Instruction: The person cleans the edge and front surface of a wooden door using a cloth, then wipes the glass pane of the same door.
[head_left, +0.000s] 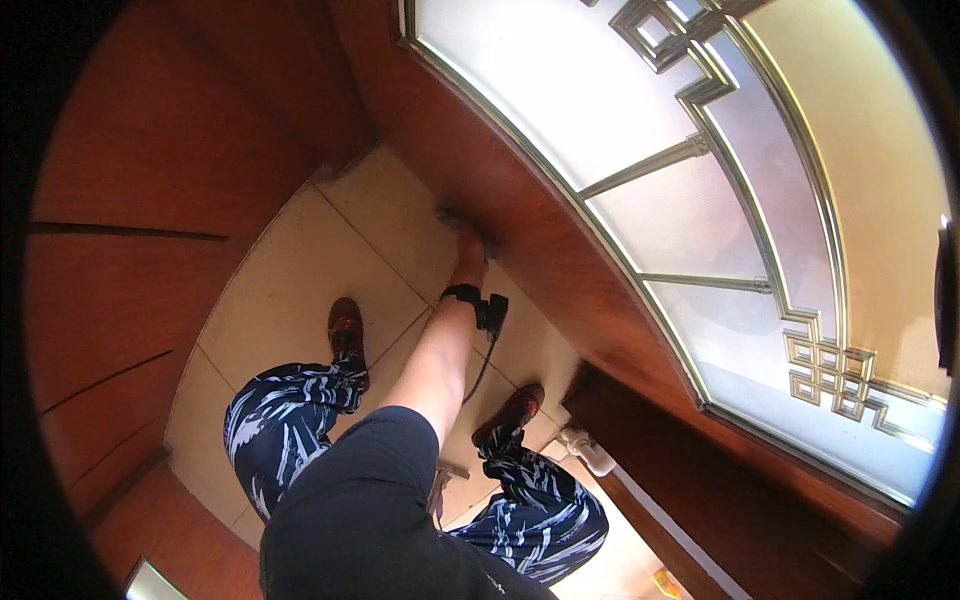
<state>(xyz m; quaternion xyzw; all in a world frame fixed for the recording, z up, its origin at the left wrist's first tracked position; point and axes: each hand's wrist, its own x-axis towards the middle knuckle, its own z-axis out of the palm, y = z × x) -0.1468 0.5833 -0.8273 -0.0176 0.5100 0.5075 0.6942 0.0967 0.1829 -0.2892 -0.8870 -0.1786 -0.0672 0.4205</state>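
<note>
My left hand (471, 244) reaches down to the floor-level edge of a reddish-brown wooden panel (540, 225). Shadow and blur hide most of the fingers. A dark, cloth-like item (448, 216) shows on either side of the hand, pressed between it and the foot of the panel. Around the wrist is a black strap with a small black device (491, 315), and a cable (480, 375) trails from it toward my body. My right hand is out of view.
Frosted glass with metal trim (637, 150) fills the upper part of the panel. Brown wooden cabinet fronts (135, 285) rise on the left. My shoes stand apart on beige floor tiles (277, 262). A white pipe fitting (589, 452) sits beside a dark wooden board (675, 465) at lower right.
</note>
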